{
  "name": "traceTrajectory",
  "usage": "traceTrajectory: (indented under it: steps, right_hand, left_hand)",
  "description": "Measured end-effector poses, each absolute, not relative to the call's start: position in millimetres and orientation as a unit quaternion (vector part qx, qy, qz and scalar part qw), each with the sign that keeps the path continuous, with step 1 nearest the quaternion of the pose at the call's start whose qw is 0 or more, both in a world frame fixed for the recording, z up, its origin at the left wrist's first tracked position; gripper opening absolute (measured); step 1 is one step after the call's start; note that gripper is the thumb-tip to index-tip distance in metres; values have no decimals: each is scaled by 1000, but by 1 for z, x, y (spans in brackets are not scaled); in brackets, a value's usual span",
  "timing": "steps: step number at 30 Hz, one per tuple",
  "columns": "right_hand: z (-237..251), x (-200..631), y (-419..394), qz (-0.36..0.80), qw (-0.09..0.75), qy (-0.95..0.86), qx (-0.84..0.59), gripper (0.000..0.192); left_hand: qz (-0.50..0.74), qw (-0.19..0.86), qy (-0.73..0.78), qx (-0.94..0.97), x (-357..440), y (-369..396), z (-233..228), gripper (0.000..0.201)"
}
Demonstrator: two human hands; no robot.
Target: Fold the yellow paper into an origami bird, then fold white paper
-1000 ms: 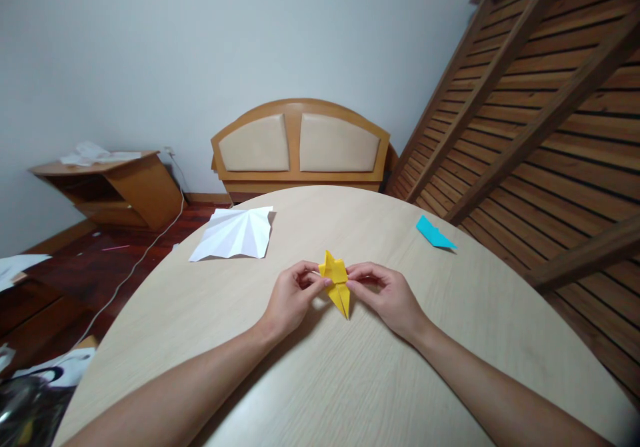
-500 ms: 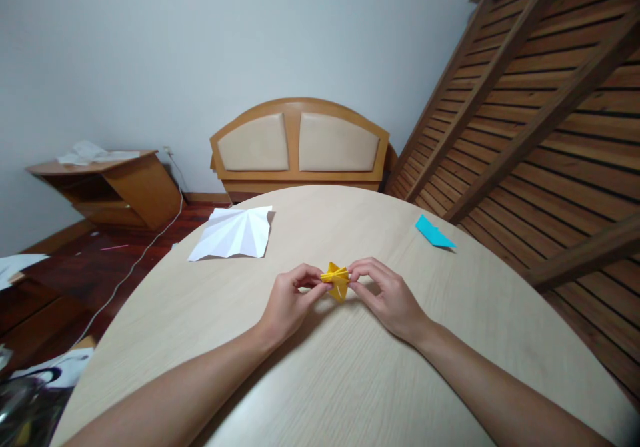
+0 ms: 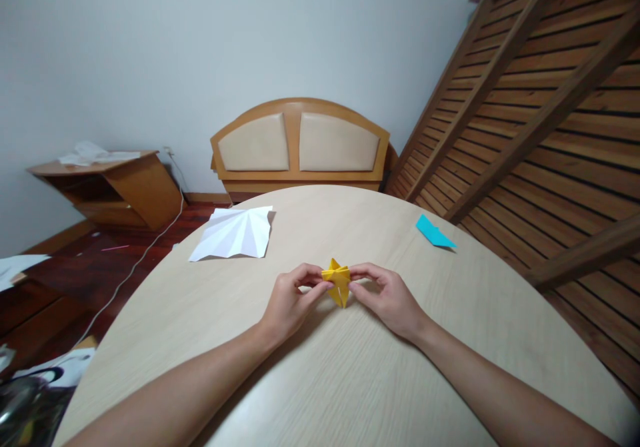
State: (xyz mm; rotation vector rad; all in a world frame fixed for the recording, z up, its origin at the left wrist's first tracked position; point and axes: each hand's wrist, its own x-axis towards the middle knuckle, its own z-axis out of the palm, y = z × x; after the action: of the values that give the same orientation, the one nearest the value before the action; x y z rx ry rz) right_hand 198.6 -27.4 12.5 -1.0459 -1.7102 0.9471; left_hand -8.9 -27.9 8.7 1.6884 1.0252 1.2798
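A creased white sheet (image 3: 234,234) is lying at the far left of the round table (image 3: 350,380). Near the middle, the left hand (image 3: 290,299) is pinching the left side of a folded yellow paper piece (image 3: 337,280) between thumb and curled fingertips, its other fingers tucked in. The yellow piece is standing just above the tabletop, held between the 2 hands. The right hand (image 3: 387,297) is gripping its right side the same way. A blue folded paper (image 3: 433,232) is resting far right.
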Motion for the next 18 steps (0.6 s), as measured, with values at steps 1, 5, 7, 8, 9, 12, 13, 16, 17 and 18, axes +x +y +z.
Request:
traceTrajectory:
  steps: [1,5,7,8,9,12,13,16,17,18]
  right_hand:
    - [13,198,-27,398,439,-686,-423,17]
    - [13,196,-26,451,439,-653,-423,21]
    - [12,195,-25,476,443,-635,-418,24]
    - [12,195,-25,486,445,-627,-416,26]
    - [11,196,-24,495,447,-619,-415,27]
    - [10,196,-23,510,453,-607,-408,27]
    - [10,196,-23,513,454,-607,-403,27]
    - [9,194,-24,511,463,-614,-385,26]
    - [8,194,-24,507,470,-613,-383,27]
    - [8,193,-24,501,478,-611,-384,28]
  left_hand:
    - [504,391,401,657,-8,-28,8,16]
    - [506,433,397,632,-8,-28,4,23]
    - [512,445,390,623,-8,-29,2,28]
    - [516,440,384,627,-8,-30,2,28]
    - [519,426,379,636,-8,-30,2,26]
    - [511,372,371,681,-8,-31,6,15]
    - [506,359,371,691,-8,-31,7,12]
    - [501,341,378,699,-8,-30,10,7]
    - [501,339,383,698,-8,-30,10,7]
    - [500,337,387,698,-9,-30,10,6]
